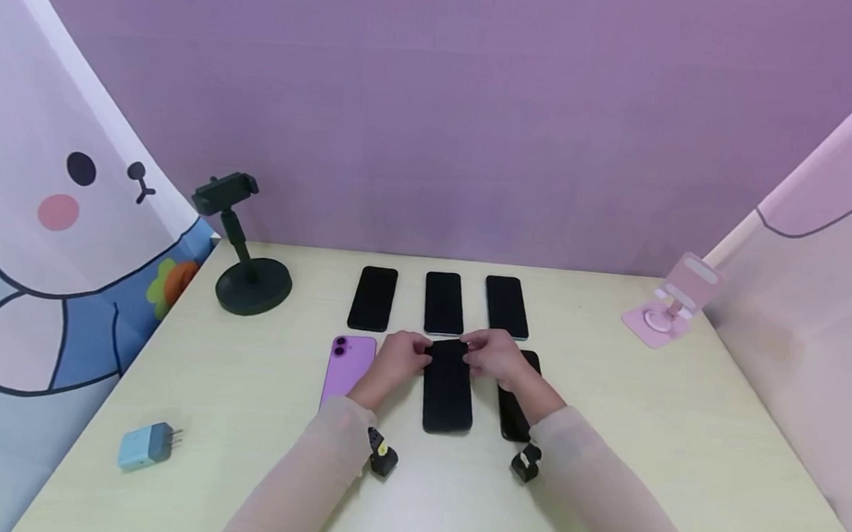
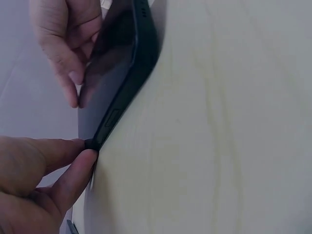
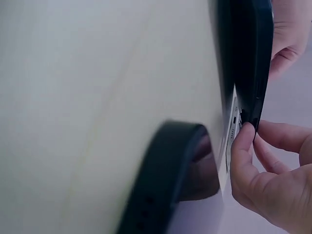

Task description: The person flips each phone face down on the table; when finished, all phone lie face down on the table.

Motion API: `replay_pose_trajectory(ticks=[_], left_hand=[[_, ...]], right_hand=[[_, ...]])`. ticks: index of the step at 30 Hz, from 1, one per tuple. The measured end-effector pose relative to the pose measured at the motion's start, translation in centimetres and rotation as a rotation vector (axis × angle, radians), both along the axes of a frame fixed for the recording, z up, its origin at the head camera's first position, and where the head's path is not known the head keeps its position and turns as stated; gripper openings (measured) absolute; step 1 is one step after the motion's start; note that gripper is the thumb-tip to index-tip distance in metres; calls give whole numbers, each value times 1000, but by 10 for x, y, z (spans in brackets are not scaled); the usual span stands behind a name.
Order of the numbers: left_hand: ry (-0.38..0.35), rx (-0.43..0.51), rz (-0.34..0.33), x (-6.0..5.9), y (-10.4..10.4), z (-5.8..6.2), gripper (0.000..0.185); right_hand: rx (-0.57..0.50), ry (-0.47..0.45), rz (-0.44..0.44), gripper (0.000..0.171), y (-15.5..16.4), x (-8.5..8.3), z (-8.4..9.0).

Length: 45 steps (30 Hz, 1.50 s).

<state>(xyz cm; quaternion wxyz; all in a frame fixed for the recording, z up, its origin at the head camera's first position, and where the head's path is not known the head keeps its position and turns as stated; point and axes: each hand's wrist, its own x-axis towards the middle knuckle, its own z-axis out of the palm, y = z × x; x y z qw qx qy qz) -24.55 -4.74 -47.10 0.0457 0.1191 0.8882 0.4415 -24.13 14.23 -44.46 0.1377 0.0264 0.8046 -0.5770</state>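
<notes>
Head view shows both hands meeting at the far end of the middle black phone in the near row on the table. Left hand pinches its far-left corner between thumb and forefinger, and the right hand pinches the far-right corner the same way; the wrist views show that far end tipped up off the wood.

Honestly, a corner-only pinch looks sketchy to me: the slick glass could slip and slap back down, or swing sideways into the purple phone on its left or the black phone on its right. Three more phones lie just beyond the fingers, so pushing farther is tight. Best open room is straight up or toward the near edge.
</notes>
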Motion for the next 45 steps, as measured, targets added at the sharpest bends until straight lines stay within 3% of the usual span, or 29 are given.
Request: replay_pose_trajectory(ticks=[7,13,19,27,30,37,45], left_hand=[[12,30,8,4,5,2,23],[90,2,-10,7,12,3,22],[101,76,0,10,19,4,30],[61,212,47,14,23,1,28],[58,245,59,16,25,1,30],[-33,405,87,19,31,3,34],[-65,464,114,21,30,5,33]], right_hand=[[-38,9,-7,36,3,-2,5],[-61,48,-2,38,4,-2,10],[-192,54,-8,40,3,0,15],[-324,-3,-15,39,4,3,13],[-336,-11,-2,40,4,5,12],[-363,-6,40,44,4,6,10],[-382,-11,48,42,1,7,10]])
